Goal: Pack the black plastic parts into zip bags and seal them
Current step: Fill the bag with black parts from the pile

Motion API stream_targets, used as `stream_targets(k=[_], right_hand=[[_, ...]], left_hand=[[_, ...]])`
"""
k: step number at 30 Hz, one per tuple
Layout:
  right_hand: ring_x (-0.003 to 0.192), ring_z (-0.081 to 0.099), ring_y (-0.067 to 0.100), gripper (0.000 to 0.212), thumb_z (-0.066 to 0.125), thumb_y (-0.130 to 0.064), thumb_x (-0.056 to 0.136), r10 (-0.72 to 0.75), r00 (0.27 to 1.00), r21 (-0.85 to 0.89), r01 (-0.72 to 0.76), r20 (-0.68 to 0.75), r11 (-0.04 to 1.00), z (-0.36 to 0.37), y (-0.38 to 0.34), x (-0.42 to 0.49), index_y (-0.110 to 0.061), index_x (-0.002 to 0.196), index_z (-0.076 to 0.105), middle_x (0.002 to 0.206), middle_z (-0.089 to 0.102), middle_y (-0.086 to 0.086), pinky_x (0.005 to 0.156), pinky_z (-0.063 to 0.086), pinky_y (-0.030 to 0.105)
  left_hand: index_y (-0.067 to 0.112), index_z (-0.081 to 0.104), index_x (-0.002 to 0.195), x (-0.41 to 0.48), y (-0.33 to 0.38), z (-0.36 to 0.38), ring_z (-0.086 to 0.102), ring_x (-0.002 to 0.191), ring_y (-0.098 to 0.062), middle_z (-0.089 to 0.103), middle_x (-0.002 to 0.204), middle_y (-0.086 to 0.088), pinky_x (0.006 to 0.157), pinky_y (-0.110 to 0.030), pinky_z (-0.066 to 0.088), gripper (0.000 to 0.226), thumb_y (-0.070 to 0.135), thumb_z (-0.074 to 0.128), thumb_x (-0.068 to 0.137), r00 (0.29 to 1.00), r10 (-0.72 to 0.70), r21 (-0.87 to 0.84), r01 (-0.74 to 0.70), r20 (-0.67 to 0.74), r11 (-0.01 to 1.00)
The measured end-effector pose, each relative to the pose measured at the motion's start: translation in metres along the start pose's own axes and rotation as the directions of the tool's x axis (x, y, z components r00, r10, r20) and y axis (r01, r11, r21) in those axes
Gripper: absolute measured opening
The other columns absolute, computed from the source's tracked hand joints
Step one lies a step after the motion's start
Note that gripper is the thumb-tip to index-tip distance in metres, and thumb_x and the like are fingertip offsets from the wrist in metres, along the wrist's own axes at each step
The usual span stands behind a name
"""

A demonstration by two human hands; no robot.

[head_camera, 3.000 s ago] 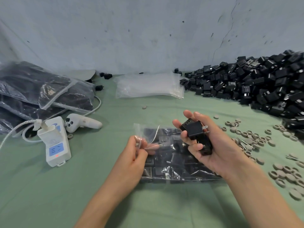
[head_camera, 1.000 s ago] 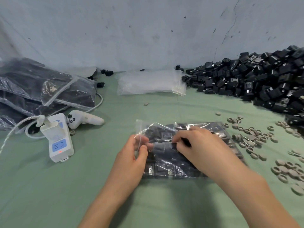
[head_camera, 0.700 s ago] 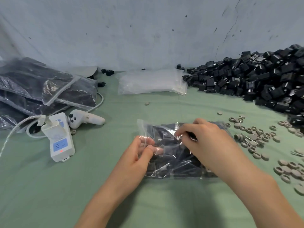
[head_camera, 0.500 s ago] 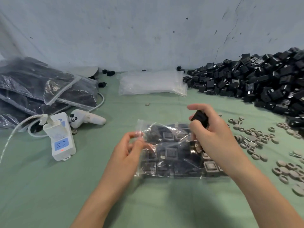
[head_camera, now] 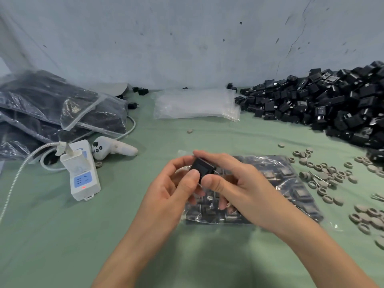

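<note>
Hands meet at centre, raised above the green tabletop: the left hand and right hand together pinch a single black plastic part, with both thumbs on its near face and the forefingers curled over its far edge. Directly beneath the hands, and extending to their right, a clear zip bag lies flat on the tabletop, packed with black parts. Its left end is hidden behind the hands, so it cannot be told whether the mouth is sealed. At far right, a loose pile of black parts is heaped against the wall. At rear centre, just beside the pile, lies a stack of empty zip bags. At far left are filled bags, overlapping one another. Near them a white power strip shows a small red light, with a white controller just beside it. Grey rings are scattered on the tabletop to the right of the zip bag, below the pile
</note>
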State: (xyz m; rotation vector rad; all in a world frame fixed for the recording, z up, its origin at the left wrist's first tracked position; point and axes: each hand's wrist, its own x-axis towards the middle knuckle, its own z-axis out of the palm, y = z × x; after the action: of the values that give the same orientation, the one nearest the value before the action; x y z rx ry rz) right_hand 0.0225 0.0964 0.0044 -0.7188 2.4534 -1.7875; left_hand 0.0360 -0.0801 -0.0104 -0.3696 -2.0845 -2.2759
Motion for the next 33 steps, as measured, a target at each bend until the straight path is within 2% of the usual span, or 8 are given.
stream_targets(k=[4, 9, 13, 17, 22, 26, 30, 33], right_hand=[[0.057, 0.061, 0.014, 0.045, 0.062, -0.054, 0.084, -0.003, 0.999, -0.022, 0.002, -0.044, 1.000, 0.000, 0.002, -0.001, -0.052, 0.129, 0.057, 0.114, 0.063, -0.021, 0.053, 0.048, 0.018], [0.056, 0.059, 0.013, 0.026, 0.052, -0.042, 0.098, 0.148, 0.926, 0.360, -0.015, -0.346, 0.933, -0.013, 0.000, 0.007, -0.031, 0.113, 0.070, 0.100, 0.070, -0.005, 0.043, 0.048, 0.027], [0.056, 0.055, 0.014, 0.025, 0.049, -0.032, 0.104, 0.308, 0.855, 0.559, -0.025, -0.418, 0.828, -0.025, 0.002, 0.008, -0.023, 0.109, 0.071, 0.090, 0.069, -0.002, 0.043, 0.044, 0.026], [0.057, 0.054, 0.015, 0.024, 0.049, -0.029, 0.104, 0.354, 0.818, 0.577, -0.033, -0.454, 0.816, -0.031, 0.006, 0.008, -0.019, 0.108, 0.071, 0.087, 0.068, -0.002, 0.042, 0.042, 0.026], [0.057, 0.056, 0.014, 0.024, 0.049, -0.029, 0.104, 0.375, 0.791, 0.566, -0.045, -0.483, 0.823, -0.035, 0.010, 0.008, -0.020, 0.106, 0.071, 0.086, 0.069, -0.002, 0.042, 0.043, 0.026], [0.057, 0.057, 0.015, 0.024, 0.049, -0.028, 0.103, 0.385, 0.780, 0.564, -0.050, -0.494, 0.824, -0.037, 0.012, 0.008, -0.021, 0.106, 0.072, 0.085, 0.070, -0.004, 0.043, 0.044, 0.026], [0.057, 0.058, 0.015, 0.023, 0.049, -0.028, 0.102, 0.388, 0.772, 0.563, -0.047, -0.504, 0.825, -0.039, 0.012, 0.007, -0.021, 0.107, 0.071, 0.084, 0.071, -0.004, 0.043, 0.044, 0.026], [0.058, 0.059, 0.014, 0.023, 0.049, -0.029, 0.102, 0.392, 0.760, 0.556, -0.050, -0.517, 0.830, -0.041, 0.012, 0.007, -0.023, 0.106, 0.072, 0.085, 0.071, -0.005, 0.046, 0.045, 0.028]], left_hand=[[0.018, 0.066, 0.113, 0.002, -0.001, -0.015, 0.063, 0.072, -0.008, 0.074, 0.085, 0.000, 0.062, -0.019, 0.051, 0.018, 0.023, 0.061, 0.097, 0.986, -0.025, 0.129, 0.047, -0.164, 0.991], [0.018, 0.064, 0.102, 0.005, -0.014, -0.047, 0.061, 0.059, 0.005, 0.073, 0.080, 0.006, 0.061, -0.022, 0.045, 0.016, 0.032, 0.061, 0.095, 0.851, -0.066, 0.253, 0.228, -0.521, 0.940], [0.022, 0.064, 0.098, 0.004, -0.028, -0.042, 0.062, 0.063, 0.010, 0.072, 0.079, 0.007, 0.056, -0.009, 0.041, 0.016, 0.036, 0.067, 0.090, 0.903, -0.158, 0.373, 0.318, -0.400, 0.871], [0.028, 0.066, 0.094, 0.003, -0.032, -0.032, 0.065, 0.078, 0.003, 0.073, 0.087, 0.010, 0.066, -0.008, 0.044, 0.015, 0.041, 0.067, 0.088, 0.966, -0.097, 0.460, 0.200, -0.238, 0.865], [0.026, 0.067, 0.082, -0.001, -0.032, -0.028, 0.054, 0.071, 0.006, 0.063, 0.075, 0.025, 0.065, -0.010, 0.037, 0.037, 0.052, 0.044, 0.095, 0.988, 0.055, 0.681, 0.060, -0.146, 0.730], [0.027, 0.073, 0.095, -0.001, -0.029, -0.027, 0.061, 0.084, 0.010, 0.071, 0.089, 0.024, 0.073, -0.005, 0.041, 0.056, 0.067, 0.035, 0.094, 0.986, -0.009, 0.470, 0.089, -0.169, 0.878], [0.041, 0.062, 0.092, -0.002, -0.031, -0.021, 0.059, 0.070, 0.000, 0.068, 0.084, 0.018, 0.062, -0.012, 0.043, 0.013, 0.054, 0.063, 0.088, 0.987, 0.015, 0.544, 0.076, -0.161, 0.836], [0.034, 0.058, 0.085, -0.002, -0.034, -0.021, 0.059, 0.068, -0.001, 0.068, 0.078, 0.016, 0.063, -0.012, 0.042, 0.009, 0.036, 0.061, 0.094, 0.977, 0.055, 0.555, 0.071, -0.206, 0.829]])
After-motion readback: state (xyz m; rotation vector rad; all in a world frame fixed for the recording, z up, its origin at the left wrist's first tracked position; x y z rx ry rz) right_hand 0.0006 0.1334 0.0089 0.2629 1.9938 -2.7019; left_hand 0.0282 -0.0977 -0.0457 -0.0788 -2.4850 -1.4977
